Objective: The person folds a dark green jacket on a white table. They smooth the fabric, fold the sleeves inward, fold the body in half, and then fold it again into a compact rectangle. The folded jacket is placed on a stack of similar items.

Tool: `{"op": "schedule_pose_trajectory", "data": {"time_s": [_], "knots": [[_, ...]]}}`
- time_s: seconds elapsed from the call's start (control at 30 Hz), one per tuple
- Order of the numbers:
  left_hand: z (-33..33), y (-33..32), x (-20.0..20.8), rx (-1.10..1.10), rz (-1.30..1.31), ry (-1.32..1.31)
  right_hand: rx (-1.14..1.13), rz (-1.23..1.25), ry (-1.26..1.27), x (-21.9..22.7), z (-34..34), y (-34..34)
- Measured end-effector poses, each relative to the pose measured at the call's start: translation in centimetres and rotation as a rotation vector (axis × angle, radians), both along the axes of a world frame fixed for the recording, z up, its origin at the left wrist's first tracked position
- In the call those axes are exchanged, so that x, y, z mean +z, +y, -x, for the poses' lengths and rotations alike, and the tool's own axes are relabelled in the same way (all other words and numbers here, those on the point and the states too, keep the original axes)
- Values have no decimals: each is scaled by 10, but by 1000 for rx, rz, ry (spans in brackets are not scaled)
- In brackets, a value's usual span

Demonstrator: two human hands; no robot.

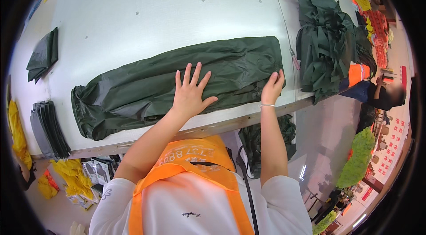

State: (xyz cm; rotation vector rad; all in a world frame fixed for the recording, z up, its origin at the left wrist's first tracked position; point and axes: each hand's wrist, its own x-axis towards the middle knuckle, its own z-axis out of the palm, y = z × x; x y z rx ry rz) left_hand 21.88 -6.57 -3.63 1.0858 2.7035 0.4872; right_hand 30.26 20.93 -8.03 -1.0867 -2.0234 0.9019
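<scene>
Centre: long, glossy dark-green folded bundle of thin fabric [133, 86], creased, lying along the near edge of the smooth white tabletop [177, 17].
Left hand [191, 95]: laid palm down on the bundle, about midway along, fingers spread wide.
Right hand [272, 88]: at bundle's right end, fingers close together, slightly bent; cannot tell whether they pinch the edge.
Left side: small folded dark-green piece [43, 55]; nearer, layered dark-green stack [49, 130].
Right side: gathered dark-green fabric heap [321, 53], apart from bundle.
</scene>
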Motion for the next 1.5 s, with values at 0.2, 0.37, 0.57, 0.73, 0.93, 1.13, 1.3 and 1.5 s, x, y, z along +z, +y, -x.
{"op": "schedule_pose_trajectory", "data": {"time_s": [0.2, 0.37, 0.57, 0.73, 0.93, 1.13, 1.3, 1.5], "knots": [[-2, 0, -33, 14, 96, -84, 279, -159, -171, 28, 13, 33], [0, 4, -36, 30, 106, -85, 218, -635, -600, 24, 23, 35], [-2, 3, -38, 27, 126, -57, 251, -33, -719, -2, 21, 77], [1, 30, -1, 43, 231, -133, 365, 376, -646, 40, 48, 79], [7, 61, -33, -38, -63, -108, 581, 74, -531, 128, 61, 6], [42, -18, -42, 51, -534, -467, 925, -300, -853, 173, 78, -153], [58, -129, -36, 424, -948, -1588, 969, -148, -808, 133, 88, -234], [61, -136, -46, 988, -933, -1482, 1277, 306, -694, 53, 98, -281]]}}
